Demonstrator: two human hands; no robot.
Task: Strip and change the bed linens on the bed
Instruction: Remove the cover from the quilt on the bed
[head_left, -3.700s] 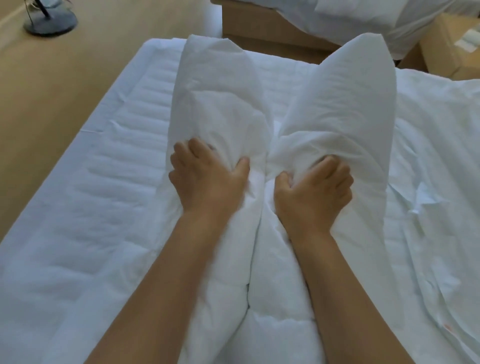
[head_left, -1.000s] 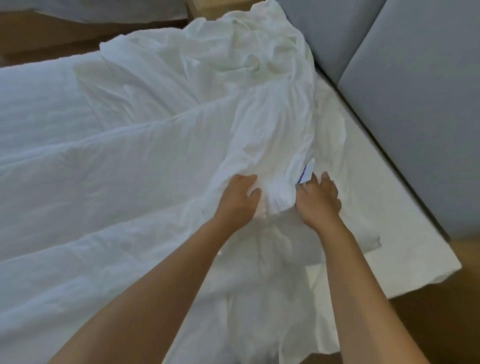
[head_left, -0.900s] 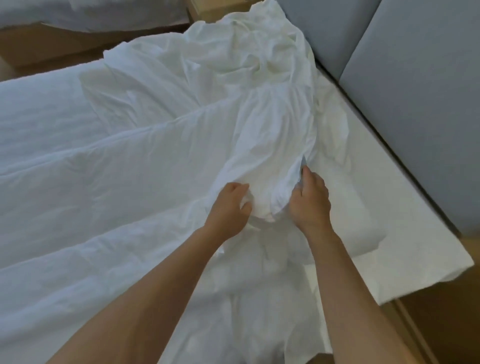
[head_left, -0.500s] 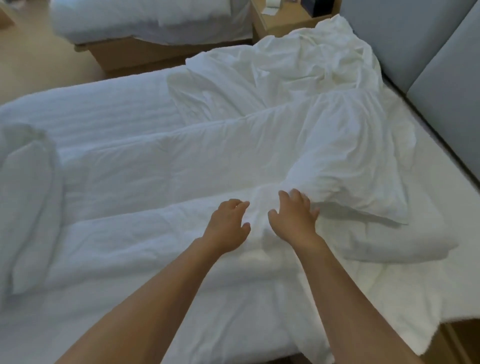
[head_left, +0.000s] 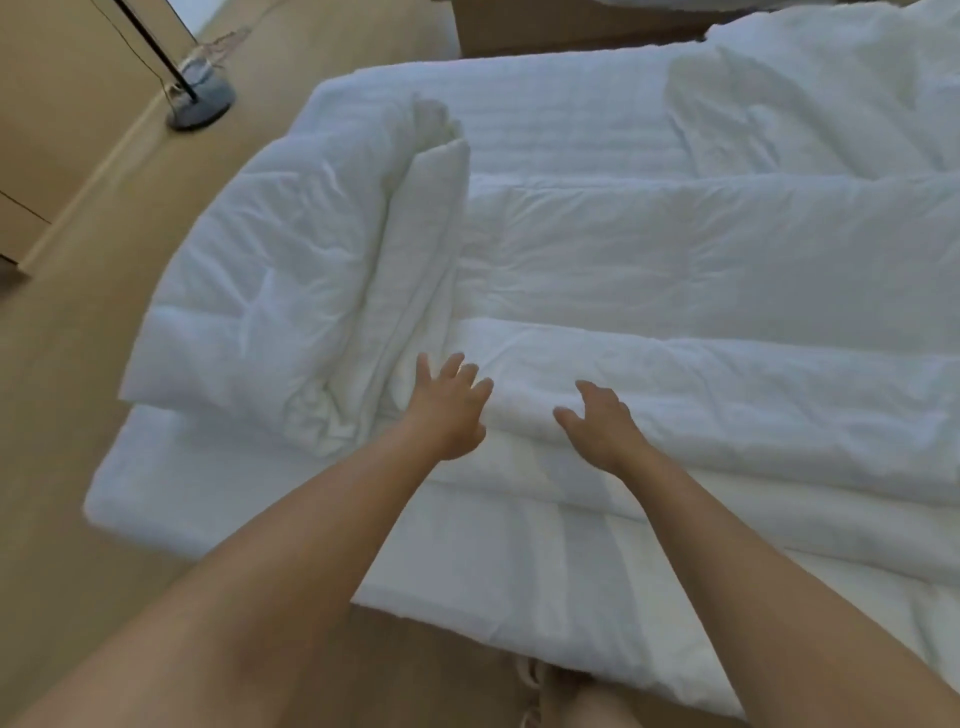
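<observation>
Wooden floor (head_left: 78, 364) lay around a bed (head_left: 467, 582) dressed in white. Along the bed stretched a white duvet (head_left: 675, 270), folded lengthwise into long bands, with its folded end (head_left: 270, 291) doubled back at the bed's left end. A lamp base (head_left: 200, 106) stood on the floor beyond the bed's far left corner. Near the bed's front edge, the left hand (head_left: 449, 410) and right hand (head_left: 597, 423) were side by side over the nearest band, fingers spread, gripping nothing. Whether they touched the cloth could not be told. The step looked like folding the duvet. Doing it well probably meant gripping that band evenly with both hands and keeping its edges lined up.
</observation>
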